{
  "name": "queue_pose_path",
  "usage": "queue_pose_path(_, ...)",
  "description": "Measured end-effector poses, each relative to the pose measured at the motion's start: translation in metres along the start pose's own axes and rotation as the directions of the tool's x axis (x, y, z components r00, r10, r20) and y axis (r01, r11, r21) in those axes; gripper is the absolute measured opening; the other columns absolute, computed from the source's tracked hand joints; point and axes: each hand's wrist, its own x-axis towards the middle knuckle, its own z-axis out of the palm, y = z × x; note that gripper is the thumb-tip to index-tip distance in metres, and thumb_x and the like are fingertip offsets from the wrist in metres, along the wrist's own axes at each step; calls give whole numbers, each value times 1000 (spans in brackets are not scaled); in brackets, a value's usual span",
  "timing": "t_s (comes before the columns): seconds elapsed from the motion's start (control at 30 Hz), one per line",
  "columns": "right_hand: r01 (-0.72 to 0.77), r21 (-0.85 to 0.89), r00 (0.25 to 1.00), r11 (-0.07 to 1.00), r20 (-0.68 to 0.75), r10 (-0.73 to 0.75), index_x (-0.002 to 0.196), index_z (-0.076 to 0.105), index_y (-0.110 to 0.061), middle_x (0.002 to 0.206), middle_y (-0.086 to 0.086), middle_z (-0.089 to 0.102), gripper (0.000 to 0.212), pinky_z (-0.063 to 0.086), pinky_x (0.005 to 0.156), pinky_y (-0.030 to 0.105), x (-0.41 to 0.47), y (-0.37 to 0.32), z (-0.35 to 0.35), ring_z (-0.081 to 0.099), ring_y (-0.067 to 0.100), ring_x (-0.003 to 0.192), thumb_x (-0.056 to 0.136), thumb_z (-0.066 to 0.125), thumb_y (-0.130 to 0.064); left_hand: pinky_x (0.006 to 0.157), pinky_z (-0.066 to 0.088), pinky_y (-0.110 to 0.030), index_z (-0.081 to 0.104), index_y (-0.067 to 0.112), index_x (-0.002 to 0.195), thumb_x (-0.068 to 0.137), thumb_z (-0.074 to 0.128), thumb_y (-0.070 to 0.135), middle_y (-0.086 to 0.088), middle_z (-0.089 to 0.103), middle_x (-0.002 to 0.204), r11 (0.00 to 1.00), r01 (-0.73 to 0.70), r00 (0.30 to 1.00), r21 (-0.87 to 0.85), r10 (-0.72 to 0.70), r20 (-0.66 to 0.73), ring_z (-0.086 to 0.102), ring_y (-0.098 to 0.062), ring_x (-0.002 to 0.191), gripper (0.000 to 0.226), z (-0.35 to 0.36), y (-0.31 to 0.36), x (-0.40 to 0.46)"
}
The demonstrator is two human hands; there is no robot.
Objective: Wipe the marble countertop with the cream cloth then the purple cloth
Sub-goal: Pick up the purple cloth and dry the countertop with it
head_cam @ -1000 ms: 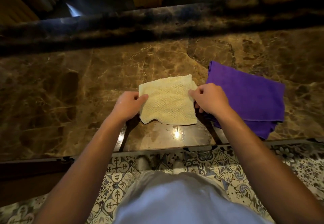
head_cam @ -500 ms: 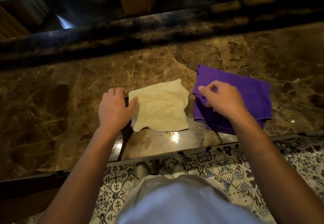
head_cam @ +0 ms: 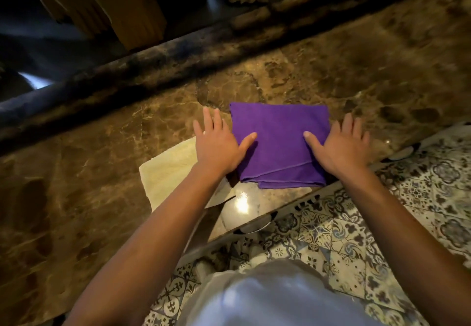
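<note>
Purple cloth [head_cam: 279,144] lies folded flat on the marble tabletop [head_cam: 102,152], near the front edge, roughly centre of view. Left hand [head_cam: 218,144] is spread flat at its left edge, thumb on the fabric, fingers apart on the marble. Right hand [head_cam: 344,146] is spread the same way at the right edge, thumb on the cloth; neither hand grips anything. Cream cloth [head_cam: 173,170] lies flat just left of the purple one, partly under the left forearm; whether the two cloths touch is hard to tell. Patterned floor tiles [head_cam: 382,223] show below the tabletop edge, white garment [head_cam: 275,300] at bottom.
</note>
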Motion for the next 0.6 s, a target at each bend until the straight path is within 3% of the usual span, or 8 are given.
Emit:
queue_pose_path(0.07,6,8,1000,1000,10,-6,159,27,0,170,21,18,100,15,124,57,-2,-4,7,11,38,157,94,29,-77,125,7,-62,33,6,160,90,14,84,-16,20,172,999,-24,999,43,22,34,0,-38,160,106,2,11,1)
queue_pose_path(0.17,36,19,999,999,-26,-36,159,29,-2,170,20,19,91,13,125,58,-4,-9,13,11,38,158,98,35,-68,123,13,-62,56,6,144,96,33,74,-16,32,166,993,-76,997,89,77,-6,9,-40,158,86,6,22,-3)
queue_pose_path(0.33,132,81,974,988,-198,-114,131,65,-7,154,21,47,56,22,120,58,-7,-11,12,30,43,149,97,58,-50,107,33,-47,72,12,117,95,57,57,-12,58,138,992,-117,980,-49,108,-167,40,-35,141,53,7,28,-7)
queue_pose_path(0.43,151,113,949,982,-294,-113,117,72,-7,132,21,61,46,35,108,55,-11,-12,10,48,44,128,93,66,-46,94,39,-44,74,14,114,95,59,54,-10,63,128,988,-98,981,-120,76,-180,50,-34,122,47,7,28,-9)
queue_pose_path(0.53,158,264,960,952,-267,-85,115,67,-8,118,21,69,43,43,96,50,-11,-13,7,60,43,112,93,68,-44,81,43,-44,69,10,89,94,66,47,-17,70,100,913,-75,987,-400,11,-161,61,-39,101,38,4,24,-12)
queue_pose_path(0.6,170,511,975,843,-209,-70,120,65,-7,116,17,73,43,48,90,42,-10,-13,1,66,39,109,92,72,-40,71,45,-45,59,7,76,93,72,37,-14,67,78,740,-51,993,-670,-36,-115,64,-36,81,37,0,17,-15)
